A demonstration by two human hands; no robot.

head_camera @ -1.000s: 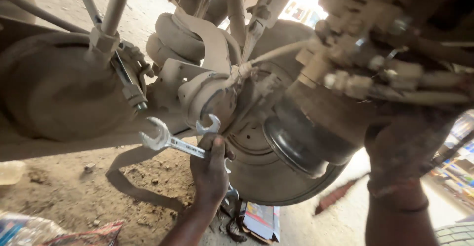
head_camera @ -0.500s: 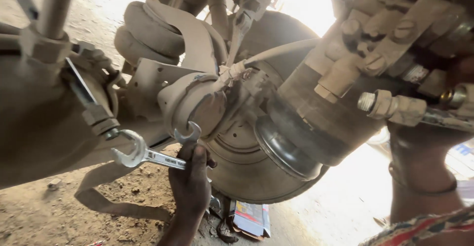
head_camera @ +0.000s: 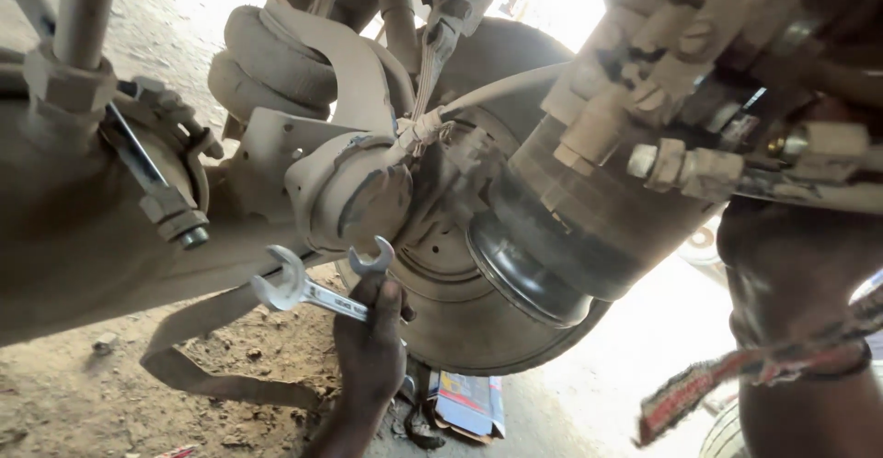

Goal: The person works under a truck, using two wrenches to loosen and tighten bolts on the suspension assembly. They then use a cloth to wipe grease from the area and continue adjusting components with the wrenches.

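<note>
While the left hand (head_camera: 368, 348) comes up from below, its grip is closed round the shafts of two open-ended spanners. We see fingers and thumb wrapped tight, no gap.

The larger spanner (head_camera: 296, 291) points left, its open head in free air just under the dusty axle beam (head_camera: 83, 237). It is not on any fastener. The smaller spanner (head_camera: 372, 258) sticks up out of the fist, with its head just beside the lower edge of the rounded hub housing (head_camera: 354, 196). We cannot tell whether it touches the housing or sits on a bolt.

Behind the hand is the round brake drum (head_camera: 460, 329), and right of that a dark cylinder (head_camera: 589, 228) is hanging. A bolt with a nut (head_camera: 175, 221) hangs on the left, well apart from both spanner heads.

The right forearm (head_camera: 800, 329) goes up at the right edge with a striped cloth (head_camera: 736, 375) near it. That hand is hidden behind the fittings (head_camera: 699, 168), so we cannot tell its grip.

A flat carton (head_camera: 467, 405) lies on the dirt ground (head_camera: 83, 394) below the drum.

Our judgement on the step is that tools are carried and presented at the hub, with nothing engaged yet. One fist holds two spanners, so working either one would call for the other to be parked or passed. The jaw would need squaring onto a fastener we can't see from here, and the view under the housing is poor.
</note>
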